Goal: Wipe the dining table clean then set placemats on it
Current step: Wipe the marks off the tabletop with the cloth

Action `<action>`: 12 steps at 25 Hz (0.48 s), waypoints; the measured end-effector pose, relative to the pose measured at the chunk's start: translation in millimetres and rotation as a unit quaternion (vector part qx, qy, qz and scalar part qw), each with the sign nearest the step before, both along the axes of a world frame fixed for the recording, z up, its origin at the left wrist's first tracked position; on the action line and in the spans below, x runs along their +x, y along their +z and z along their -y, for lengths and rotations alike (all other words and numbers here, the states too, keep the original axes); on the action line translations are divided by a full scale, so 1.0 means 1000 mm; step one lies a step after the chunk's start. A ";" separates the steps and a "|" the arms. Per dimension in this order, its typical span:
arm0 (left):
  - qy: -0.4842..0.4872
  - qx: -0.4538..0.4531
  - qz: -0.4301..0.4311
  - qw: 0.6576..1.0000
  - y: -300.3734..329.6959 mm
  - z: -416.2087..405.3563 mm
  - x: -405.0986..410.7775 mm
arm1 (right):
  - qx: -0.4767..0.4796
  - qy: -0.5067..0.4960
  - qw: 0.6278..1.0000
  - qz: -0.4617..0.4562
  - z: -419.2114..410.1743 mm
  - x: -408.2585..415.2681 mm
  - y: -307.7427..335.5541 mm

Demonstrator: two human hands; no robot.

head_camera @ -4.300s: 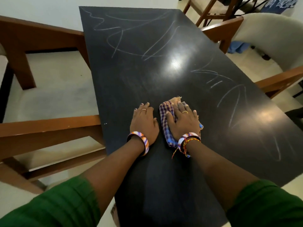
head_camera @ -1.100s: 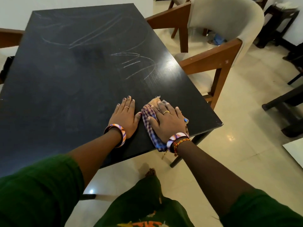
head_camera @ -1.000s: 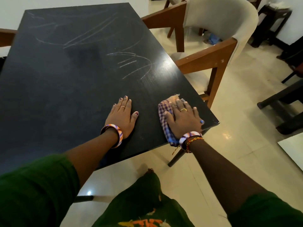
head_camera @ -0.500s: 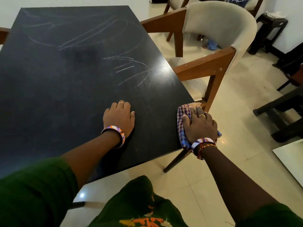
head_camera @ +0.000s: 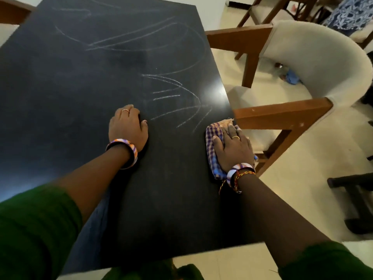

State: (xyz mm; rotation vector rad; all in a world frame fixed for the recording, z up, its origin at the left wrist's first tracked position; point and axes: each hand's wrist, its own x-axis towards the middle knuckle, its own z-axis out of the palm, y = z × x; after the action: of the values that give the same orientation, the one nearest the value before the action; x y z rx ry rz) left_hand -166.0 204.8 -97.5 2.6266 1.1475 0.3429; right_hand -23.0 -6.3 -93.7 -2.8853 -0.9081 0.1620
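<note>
The black dining table (head_camera: 80, 81) fills the left and middle of the head view, with white chalk-like streaks (head_camera: 173, 93) across its far and right parts. My right hand (head_camera: 234, 148) presses a blue-and-white checked cloth (head_camera: 212, 146) flat at the table's right edge, just below the streaks. My left hand (head_camera: 127, 126) rests on the tabletop left of the streaks, its fingers curled under, with nothing in it. No placemats are in view.
A beige cushioned chair with wooden arms (head_camera: 282, 114) stands close against the table's right edge beside the cloth. More chairs (head_camera: 262, 11) sit at the back right. A dark stool or table leg (head_camera: 355, 199) stands on the tiled floor at right.
My right hand has slid the cloth rightward across the near tabletop to the right edge. My left hand stayed planted and curled its fingers. The camera view shifted closer over the table.
</note>
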 end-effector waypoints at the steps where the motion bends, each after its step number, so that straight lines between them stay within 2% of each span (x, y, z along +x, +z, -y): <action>1: 0.019 -0.010 -0.008 1.000 -0.001 -0.009 0.008 | 0.002 0.017 1.000 -0.001 -0.010 0.013 -0.001; 5: 0.021 -0.037 -0.036 0.998 0.001 -0.044 0.039 | 0.012 0.056 0.998 0.001 -0.039 0.051 -0.004; 12: 0.062 -0.074 -0.025 0.995 -0.002 -0.050 0.048 | 0.000 0.077 0.997 0.018 -0.088 0.097 -0.003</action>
State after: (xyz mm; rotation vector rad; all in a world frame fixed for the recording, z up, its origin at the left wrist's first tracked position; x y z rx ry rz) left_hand -117.6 255.0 -99.8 2.4555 1.3020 0.2069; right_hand 74.5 81.6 -96.5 -2.8258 -1.1366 0.1245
